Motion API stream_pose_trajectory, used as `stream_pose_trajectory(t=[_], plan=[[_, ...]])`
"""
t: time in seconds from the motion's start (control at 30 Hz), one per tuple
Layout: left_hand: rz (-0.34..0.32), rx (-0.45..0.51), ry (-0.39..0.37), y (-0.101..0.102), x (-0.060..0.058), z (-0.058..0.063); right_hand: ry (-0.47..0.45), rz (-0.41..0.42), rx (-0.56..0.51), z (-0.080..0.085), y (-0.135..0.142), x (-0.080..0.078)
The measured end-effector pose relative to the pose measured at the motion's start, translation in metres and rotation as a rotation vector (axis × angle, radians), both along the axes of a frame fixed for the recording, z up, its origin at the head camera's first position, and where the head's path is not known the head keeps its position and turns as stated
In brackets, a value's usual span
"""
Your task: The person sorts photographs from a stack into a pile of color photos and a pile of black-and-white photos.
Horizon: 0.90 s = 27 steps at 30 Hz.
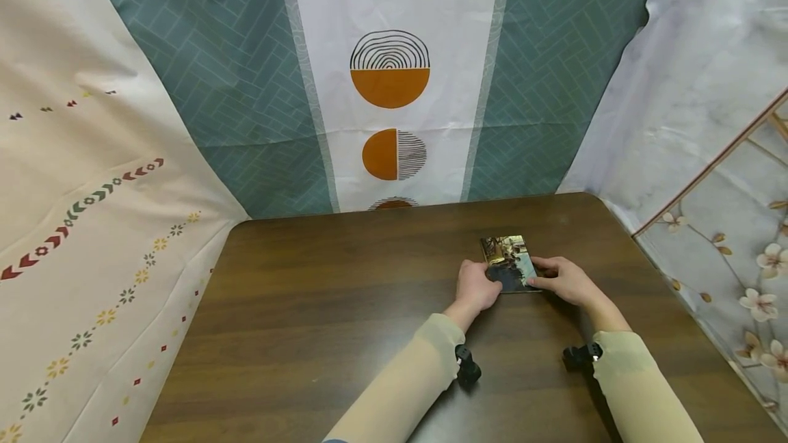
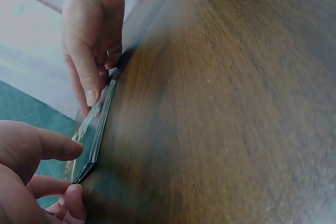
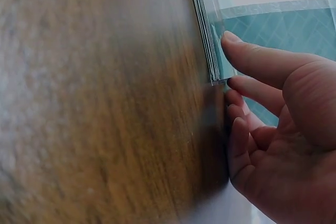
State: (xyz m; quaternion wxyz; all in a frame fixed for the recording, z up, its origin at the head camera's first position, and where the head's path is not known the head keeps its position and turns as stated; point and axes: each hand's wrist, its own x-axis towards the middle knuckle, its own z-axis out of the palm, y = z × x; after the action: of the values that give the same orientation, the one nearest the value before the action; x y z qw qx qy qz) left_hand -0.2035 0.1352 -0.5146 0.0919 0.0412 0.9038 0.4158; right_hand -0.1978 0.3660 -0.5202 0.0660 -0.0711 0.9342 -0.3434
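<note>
Head view: we see the booklet (image 1: 509,260) on the table (image 1: 345,292), toward its far right part, picture side up, between the left hand (image 1: 476,286) and the right hand (image 1: 561,281). Step in hand, we judge: steadying or squaring it two-handed. Next move, we think, calls for an even pinch on both sides so the layers don't slip apart; booklet or loose stack, we can't be sure. Left wrist view: left hand grasps the near corner, one digit over the cover, the others curled at the edge, only a thin gap between; layers spread slightly at that corner. Whether the booklet is lifted a little, we can't tell. Right wrist view: right hand pinches the opposite corner, thumb on the cover, index fingertip at the edge, gap about the booklet's thickness; remaining fingers curl loosely beside it, close to the table. Neither hand is released.
</note>
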Motion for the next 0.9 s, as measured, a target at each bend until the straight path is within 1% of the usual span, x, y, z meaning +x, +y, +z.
stream_pose_trajectory(t=[0.2,0.37,0.5,0.53,0.63,0.73,0.83,0.9], plan=[[0.017,0.044,-0.018,0.000,0.001,0.001,-0.021,-0.031,-0.013,0.003,-0.001,0.002],[0.032,0.055,-0.024,0.001,0.001,-0.001,-0.055,-0.060,-0.031,0.006,-0.001,0.005],[0.045,0.089,-0.023,0.001,0.002,-0.004,-0.053,-0.099,-0.065,0.006,-0.002,0.007],[0.049,0.113,-0.023,0.001,0.003,-0.004,-0.050,-0.110,-0.077,0.006,-0.002,0.008],[0.070,0.225,-0.017,-0.002,0.003,-0.005,-0.046,-0.144,-0.109,0.007,-0.004,0.010],[0.094,0.328,0.009,-0.007,0.002,-0.007,-0.040,-0.165,-0.130,0.010,-0.008,0.010],[0.122,0.384,0.024,-0.012,-0.001,-0.009,-0.031,-0.174,-0.159,0.013,-0.014,0.009],[0.139,0.399,0.033,-0.017,-0.003,-0.009,-0.029,-0.172,-0.174,0.014,-0.019,0.009]])
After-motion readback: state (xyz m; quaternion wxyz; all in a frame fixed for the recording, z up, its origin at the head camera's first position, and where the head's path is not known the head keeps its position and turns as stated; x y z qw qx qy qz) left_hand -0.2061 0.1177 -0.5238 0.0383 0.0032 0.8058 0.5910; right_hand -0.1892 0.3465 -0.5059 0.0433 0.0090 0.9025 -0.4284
